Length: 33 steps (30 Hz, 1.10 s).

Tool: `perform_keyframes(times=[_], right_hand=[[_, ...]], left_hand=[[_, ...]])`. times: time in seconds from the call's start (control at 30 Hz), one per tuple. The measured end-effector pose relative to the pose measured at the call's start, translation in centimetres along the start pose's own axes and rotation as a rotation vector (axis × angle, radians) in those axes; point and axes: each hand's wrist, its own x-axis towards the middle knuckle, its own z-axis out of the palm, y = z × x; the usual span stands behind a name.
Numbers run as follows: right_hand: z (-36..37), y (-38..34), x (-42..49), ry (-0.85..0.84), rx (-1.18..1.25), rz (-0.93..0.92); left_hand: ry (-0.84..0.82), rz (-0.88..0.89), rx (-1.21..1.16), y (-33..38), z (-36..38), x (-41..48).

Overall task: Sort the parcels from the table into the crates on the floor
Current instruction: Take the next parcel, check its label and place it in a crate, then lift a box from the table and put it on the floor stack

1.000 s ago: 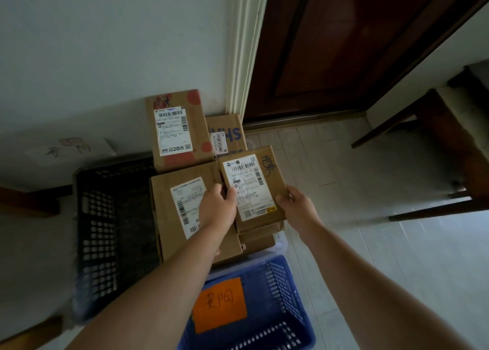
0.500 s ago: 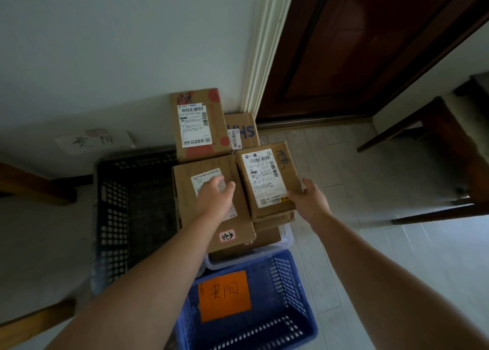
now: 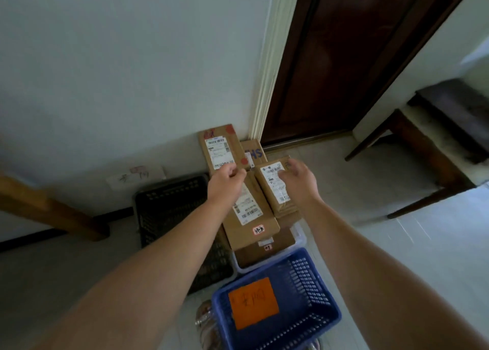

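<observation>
The small parcel is sitting atop the overfull stack at frame centre, and with the left hand hovering loosely curled and empty and the right hand covering its far end, grip unclear, any nudge is threatening to tip it off.

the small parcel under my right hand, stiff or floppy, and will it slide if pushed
Probably stiff: the small cardboard parcel has flat faces and straight edges. It tops a stack, so a push may slide it off.

dim greenish cast, brighter floor at right, soft motion blur, wide-angle edge distortion
</observation>
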Motion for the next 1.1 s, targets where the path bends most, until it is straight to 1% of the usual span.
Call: perform_keyframes(times=[0.1,0.2,0.3,0.47,0.57,0.63,0.77,0.93,1.1], right_hand=[[0.8,-2.3,-2.9,0.037,0.054,-0.021],[1.2,-4.1,-6.0,0.057,0.074,-0.076],[1.5,-5.5,-9.3,0.021,0.102,-0.119],[1.4,-6.7,-16.6,-0.039,0.156,-0.207],[1.1,-6.0,-21.8,-0.066,0.166,-0.267],[1.5,-5.1,-24.6,-0.098,0.163,-0.286],[3.3,-4.3,-29.9,-0.155,0.17,-0.344],[7.3,-6.8,-35.6,-0.268,0.197,-0.425],[12.1,-9.3,-40.6,-0.355,0.144,-0.517]], left_hand=[[0.015,0.055,0.0,1.6,-2.6,-1.8],[0.053,0.082,-0.058,2.8,-5.0,-4.5],[0.089,0.136,-0.109,3.1,-6.9,-7.7],[0.198,0.211,-0.16,2.4,-10.1,-14.9],[0.267,0.236,-0.204,0.7,-11.6,-20.3],[0.285,0.248,-0.24,-0.8,-12.2,-23.6],[0.347,0.234,-0.234,-3.8,-14.7,-29.0],[0.462,0.238,-0.263,-6.2,-21.1,-33.8],[0.584,0.227,-0.3,-9.4,-27.3,-37.7]])
